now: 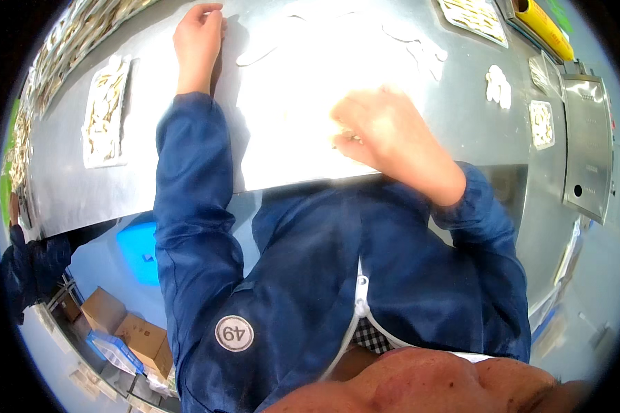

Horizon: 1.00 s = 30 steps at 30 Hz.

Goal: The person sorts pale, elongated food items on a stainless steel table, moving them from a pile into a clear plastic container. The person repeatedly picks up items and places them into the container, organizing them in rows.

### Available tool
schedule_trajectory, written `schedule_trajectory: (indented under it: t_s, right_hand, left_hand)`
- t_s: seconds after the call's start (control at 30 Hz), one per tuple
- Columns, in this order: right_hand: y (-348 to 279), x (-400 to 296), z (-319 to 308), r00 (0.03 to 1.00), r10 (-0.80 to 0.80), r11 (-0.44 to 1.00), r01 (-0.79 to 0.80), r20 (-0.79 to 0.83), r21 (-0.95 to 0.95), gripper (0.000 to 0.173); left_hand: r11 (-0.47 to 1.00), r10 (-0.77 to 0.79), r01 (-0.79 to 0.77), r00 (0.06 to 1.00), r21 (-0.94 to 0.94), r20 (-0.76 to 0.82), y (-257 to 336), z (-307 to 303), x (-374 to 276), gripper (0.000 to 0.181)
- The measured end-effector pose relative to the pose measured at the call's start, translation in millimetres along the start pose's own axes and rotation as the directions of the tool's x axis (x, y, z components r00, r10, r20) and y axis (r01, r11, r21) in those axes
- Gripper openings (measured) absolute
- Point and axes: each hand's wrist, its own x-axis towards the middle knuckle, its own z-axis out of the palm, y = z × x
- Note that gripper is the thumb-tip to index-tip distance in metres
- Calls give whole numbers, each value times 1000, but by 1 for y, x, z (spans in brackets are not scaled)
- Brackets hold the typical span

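My left hand (199, 49) is over the left part of a brightly lit steel table (155, 178), its fingers curled near the top of the view. Whether anything is inside its curl cannot be seen. Close to the table's front edge, my right hand (392, 139) is bent with thumb and fingers around small pale pieces (352, 136). Strong glare washes out that hand and the work surface before me. White pieces (429, 54) with faint outlines lie farther back. Left of my left arm is a clear tray (86, 149) filled with pale sliced food pieces.
Many filled trays (77, 46) line the far left. On the right are a white pile (497, 86), a filled tray (470, 18), a smaller one (541, 124), a yellow roll (545, 31) and a steel box (589, 149). Another person's dark sleeve (46, 255) shows at left, above cardboard boxes (143, 338).
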Motion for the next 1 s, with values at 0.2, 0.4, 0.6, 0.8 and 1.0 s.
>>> schedule_trajectory:
  t_s: [0.2,0.4,0.6,0.8,1.0]
  right_hand:
    - [50,13,-17,974,212,977,-214,-85,-15,16]
    - [94,41,-12,902,417,903,-399,112,-158,27]
    - [111,53,-1,904,411,895,-376,116,-238,30]
    - [134,45,-10,925,350,927,-364,-150,-84,25]
    - [115,53,-23,969,239,971,-239,-63,13,21]
  left_hand:
    - [1000,2,-2,1000,-9,1,3,-1,-2,28]
    - [1000,7,-7,1000,7,9,8,-1,-2,28]
    - [999,-17,17,1000,-30,3,4,0,-2,27]
    - [1000,-15,15,1000,-20,13,8,-1,-3,27]
    - [1000,4,-4,1000,8,-2,8,0,-4,27]
